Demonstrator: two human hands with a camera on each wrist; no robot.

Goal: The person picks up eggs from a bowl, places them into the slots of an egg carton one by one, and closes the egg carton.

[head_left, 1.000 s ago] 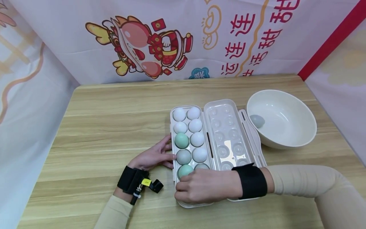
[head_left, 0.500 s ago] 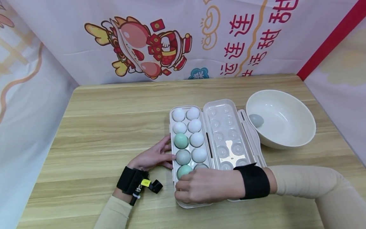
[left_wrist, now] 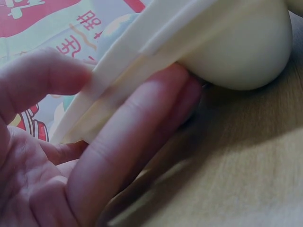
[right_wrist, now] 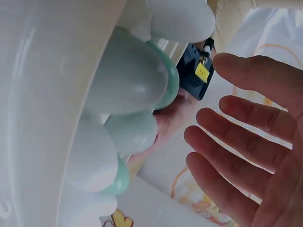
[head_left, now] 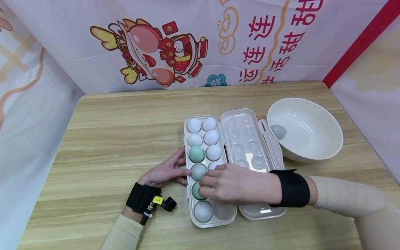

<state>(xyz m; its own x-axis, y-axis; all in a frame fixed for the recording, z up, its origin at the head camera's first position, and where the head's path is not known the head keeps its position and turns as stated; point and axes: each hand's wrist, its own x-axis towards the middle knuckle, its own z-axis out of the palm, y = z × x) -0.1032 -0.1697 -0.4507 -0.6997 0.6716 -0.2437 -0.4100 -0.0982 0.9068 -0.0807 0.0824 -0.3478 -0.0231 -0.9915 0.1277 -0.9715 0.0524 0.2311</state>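
Note:
A pale egg box point(head_left: 215, 225) lies with its lid point(head_left: 240, 126) folded out to the right. White eggs, green eggs point(head_left: 196, 154) and greyish ones sit in its cups, with a white egg point(head_left: 203, 211) at the front left; the front right cup is bare. My left hand point(head_left: 165, 172) grips the box's left side. In the left wrist view its thumb is at the rim point(left_wrist: 111, 71) and fingers lie beneath. Over the front eggs hovers my right hand point(head_left: 232, 184), hiding some. The right wrist view shows its fingers point(right_wrist: 236, 137) spread, holding nothing.
A large white bowl point(head_left: 312, 139) stands at the right, close to the lid's outer flap, with a grey-blue egg point(head_left: 278, 132) inside. Printed cloth point(head_left: 150, 55) walls the back and sides of the wooden table point(head_left: 118, 132).
My right hand has risen from the front end of the box and shifted back and right, uncovering the white egg and bare cup there. The left hand keeps its grip.

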